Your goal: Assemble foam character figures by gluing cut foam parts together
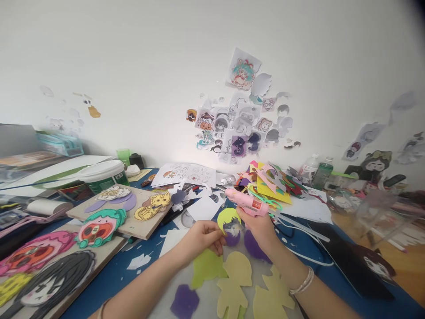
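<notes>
Forearms (149, 279) angle up from the lower edge of the frame toward its centre, as I watch remotely through the head camera. A silvery bracelet (303, 281) circles the right wrist. At lower centre, two tan cutouts (234, 277) lie side by side, the right-hand one cut off by the bottom edge, near a purple piece (185, 302).

Just above the middle of the work surface, the left hand (207, 237) turns inward, thumb and forefinger pinching the rim of a lime-and-purple cutout (231, 227), its other fingers curled below. The right hand (257, 228) wraps a pink glue gun (247, 202), nozzle toward the upper left. Most of its fingers are hidden from me, and I cannot tell whether the trigger is pressed. The right wrist partly covers another purple piece (255, 247); the cutout's small face is too blurred to read.

Boards of painted characters (55, 283) crowd the lower left, while a white cable (308, 259) loops at right of centre. Beyond the gun, a heap of coloured scraps (270, 179) stands close behind. Bottles (322, 172) are at centre right; drawings (245, 119) cover the wall at upper centre.
</notes>
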The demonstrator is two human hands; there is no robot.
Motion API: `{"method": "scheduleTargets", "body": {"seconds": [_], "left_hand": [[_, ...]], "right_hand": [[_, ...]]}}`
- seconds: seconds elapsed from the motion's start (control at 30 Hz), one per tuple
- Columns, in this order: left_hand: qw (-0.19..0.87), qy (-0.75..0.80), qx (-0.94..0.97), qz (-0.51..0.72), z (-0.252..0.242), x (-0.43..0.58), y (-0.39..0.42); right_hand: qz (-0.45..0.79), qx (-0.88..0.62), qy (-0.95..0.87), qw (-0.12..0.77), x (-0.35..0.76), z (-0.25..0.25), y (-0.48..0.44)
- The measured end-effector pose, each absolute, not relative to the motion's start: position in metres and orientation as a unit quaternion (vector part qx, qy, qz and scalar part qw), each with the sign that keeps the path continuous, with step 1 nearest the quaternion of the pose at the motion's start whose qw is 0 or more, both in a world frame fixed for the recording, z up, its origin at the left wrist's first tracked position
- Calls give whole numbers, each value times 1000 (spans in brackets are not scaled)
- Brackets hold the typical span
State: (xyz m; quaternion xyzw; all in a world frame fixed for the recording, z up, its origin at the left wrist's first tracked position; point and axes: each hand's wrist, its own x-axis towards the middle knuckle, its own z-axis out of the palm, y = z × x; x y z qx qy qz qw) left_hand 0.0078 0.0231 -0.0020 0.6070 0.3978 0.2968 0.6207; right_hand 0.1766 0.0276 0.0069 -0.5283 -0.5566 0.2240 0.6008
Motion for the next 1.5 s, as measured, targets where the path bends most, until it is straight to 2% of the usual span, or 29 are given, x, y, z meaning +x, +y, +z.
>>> {"method": "scheduleTargets", "body": {"seconds": [0.77,1.07,1.5], "left_hand": [[625,411,599,286,-11,8,27],[609,434,599,286,3,8,23],[605,451,581,305,-8,9,27]], "right_hand": [[130,-504,-628,579,178,4,27],[92,-506,-627,585,179,4,29],[116,-493,-637,580,175,1,24]]}}
